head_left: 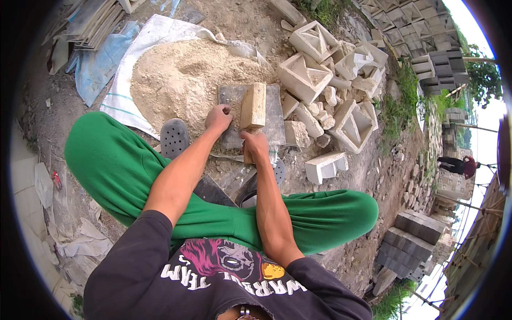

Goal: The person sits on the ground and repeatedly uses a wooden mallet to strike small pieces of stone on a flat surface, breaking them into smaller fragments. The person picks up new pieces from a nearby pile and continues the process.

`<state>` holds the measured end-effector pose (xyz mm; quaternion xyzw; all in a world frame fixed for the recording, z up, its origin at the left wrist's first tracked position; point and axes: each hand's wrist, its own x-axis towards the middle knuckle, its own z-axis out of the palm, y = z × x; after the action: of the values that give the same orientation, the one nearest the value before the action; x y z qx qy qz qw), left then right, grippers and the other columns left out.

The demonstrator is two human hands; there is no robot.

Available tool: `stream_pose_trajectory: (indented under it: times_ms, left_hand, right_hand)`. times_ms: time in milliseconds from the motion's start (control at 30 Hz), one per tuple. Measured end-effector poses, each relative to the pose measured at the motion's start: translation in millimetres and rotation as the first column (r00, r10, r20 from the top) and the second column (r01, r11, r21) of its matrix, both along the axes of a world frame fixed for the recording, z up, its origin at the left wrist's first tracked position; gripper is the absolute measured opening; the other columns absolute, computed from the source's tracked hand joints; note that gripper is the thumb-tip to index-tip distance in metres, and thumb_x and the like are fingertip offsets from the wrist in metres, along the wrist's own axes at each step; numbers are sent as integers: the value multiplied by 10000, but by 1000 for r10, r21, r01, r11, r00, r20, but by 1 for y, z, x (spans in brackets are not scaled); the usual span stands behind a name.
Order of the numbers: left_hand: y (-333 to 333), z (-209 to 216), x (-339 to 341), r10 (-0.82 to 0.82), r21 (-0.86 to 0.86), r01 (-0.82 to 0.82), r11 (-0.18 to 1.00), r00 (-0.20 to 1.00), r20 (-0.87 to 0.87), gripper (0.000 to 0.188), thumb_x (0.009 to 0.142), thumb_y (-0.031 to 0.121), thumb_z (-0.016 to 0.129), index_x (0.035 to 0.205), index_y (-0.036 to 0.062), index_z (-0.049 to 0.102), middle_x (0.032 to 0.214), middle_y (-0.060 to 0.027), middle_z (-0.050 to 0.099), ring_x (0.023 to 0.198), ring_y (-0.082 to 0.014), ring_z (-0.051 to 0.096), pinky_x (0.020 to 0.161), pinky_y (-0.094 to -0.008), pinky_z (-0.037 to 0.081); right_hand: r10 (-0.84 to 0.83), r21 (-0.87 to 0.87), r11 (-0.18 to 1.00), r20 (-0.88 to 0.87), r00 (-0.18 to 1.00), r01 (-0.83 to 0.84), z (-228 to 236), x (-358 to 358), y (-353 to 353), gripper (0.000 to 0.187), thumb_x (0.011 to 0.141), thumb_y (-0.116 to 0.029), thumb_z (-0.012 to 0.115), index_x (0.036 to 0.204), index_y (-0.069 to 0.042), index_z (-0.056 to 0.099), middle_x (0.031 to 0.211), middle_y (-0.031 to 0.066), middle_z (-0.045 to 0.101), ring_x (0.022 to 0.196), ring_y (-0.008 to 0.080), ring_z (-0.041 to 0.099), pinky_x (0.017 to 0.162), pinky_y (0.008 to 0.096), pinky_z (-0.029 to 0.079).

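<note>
Though dusty, dark slab (273,114) outdoors.

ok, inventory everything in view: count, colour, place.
Flat rectangular slab: one, dark grey, centre
Wooden block mallet: one, yellowish, over slab
Woven plastic sack: one, striped white, upper left
Crumbly powder heap: one, beige, on sack
Crumpled plastic sheet: one, light blue, left of sack
Thin flat boards: several stacked, greyish, top left
Cast openwork blocks, broken chunks: many, cream, right of slab
Stacked rectangular blocks: many, grey, far right
Leafy plants: several, green, right
Distant person: one, dark red top, far right
Perforated clogs: two, grey, worn
Cloth trousers: one pair, green, worn
Printed shirt: one, dark, worn
Left hand: one, bare, curled near slab; contents unclear
Right hand: one, bare, around mallet handle
</note>
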<state>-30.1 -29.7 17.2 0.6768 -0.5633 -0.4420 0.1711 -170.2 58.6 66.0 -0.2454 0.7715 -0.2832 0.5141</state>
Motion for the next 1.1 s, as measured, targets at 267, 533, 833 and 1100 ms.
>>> stream_pose_trajectory:
  times_ms: [267,533,833,1100]
  left_hand:
    - [-6,3,-22,-217,-192,281,940,930,295,322,860,165,573,1144,85,701,1181,-151,612,1183,-300,544,1000,-436,450]
    - [0,9,-30,-313,-248,349,903,933,176,288,857,146,569,1092,133,735,1134,-97,659,1105,-327,590,952,-442,481]
    - [18,-5,-1,-112,-301,148,942,985,132,228,908,274,606,999,118,747,929,-129,701,924,-355,659,830,-460,519]
    - [18,12,2,-45,-84,54,995,993,107,270,915,340,618,1009,122,747,977,-131,728,915,-339,689,786,-448,535]
  right_hand:
    - [-145,-97,985,0,989,145,16,-29,11,240,751,-157,710,811,63,635,634,102,616,487,205,630,460,346,517]
    - [-154,-68,986,-15,988,153,23,-28,30,267,738,-209,714,802,46,666,616,102,642,460,208,626,483,352,500]
    - [14,-262,964,-131,991,-48,61,-5,-2,274,737,-255,732,770,14,690,607,96,655,524,202,650,533,345,512]
    - [207,123,976,-238,949,-182,-12,10,11,449,705,-353,738,875,63,724,776,240,715,793,371,727,726,435,562]
